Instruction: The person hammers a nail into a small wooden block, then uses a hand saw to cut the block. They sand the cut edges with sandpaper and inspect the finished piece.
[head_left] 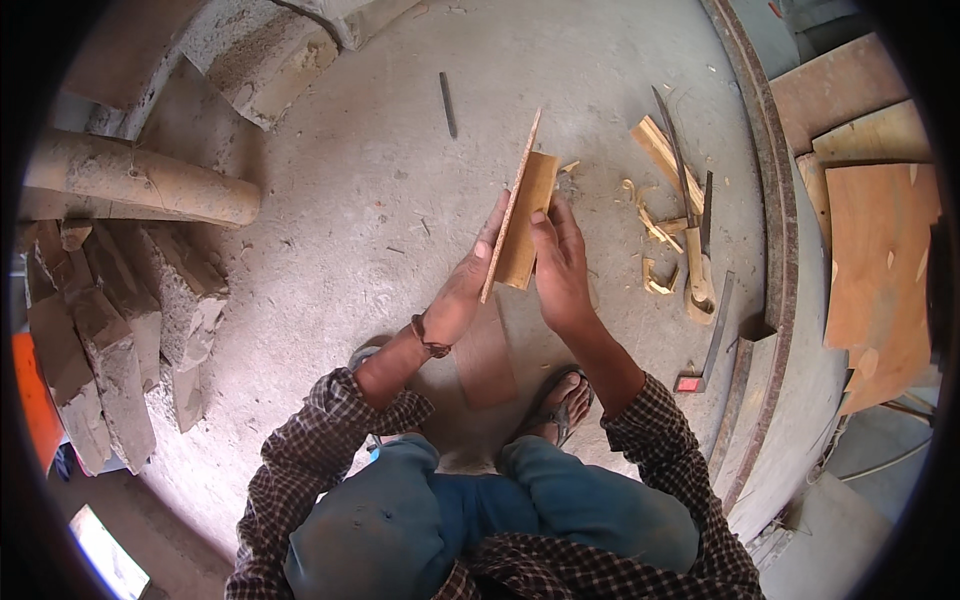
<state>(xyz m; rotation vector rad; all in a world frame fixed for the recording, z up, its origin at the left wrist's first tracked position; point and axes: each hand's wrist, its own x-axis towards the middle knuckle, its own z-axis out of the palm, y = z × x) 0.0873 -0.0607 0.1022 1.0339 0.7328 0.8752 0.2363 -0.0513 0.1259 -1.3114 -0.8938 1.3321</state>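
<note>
My left hand (468, 290) holds a thin wooden board (512, 212), seen nearly edge-on, with its fingers along the board's left face. Against the other face rests a short yellowish-brown piece of wood (527, 222). My right hand (561, 265) is closed on that piece from the right, thumb on its near surface and fingers partly hidden behind it. Both pieces are raised over the floor in front of my knees. Whether the two are joined or only pressed together, I cannot tell.
Right of my hands lie a long curved dark blade (676, 150), a wooden-handled tool (697, 285), a wood strip (660, 155), shavings (657, 278) and a red-ended metal square (690, 384). A dark rod (447, 105) lies ahead. Rough blocks (110, 340) and a pipe (140, 180) stand left.
</note>
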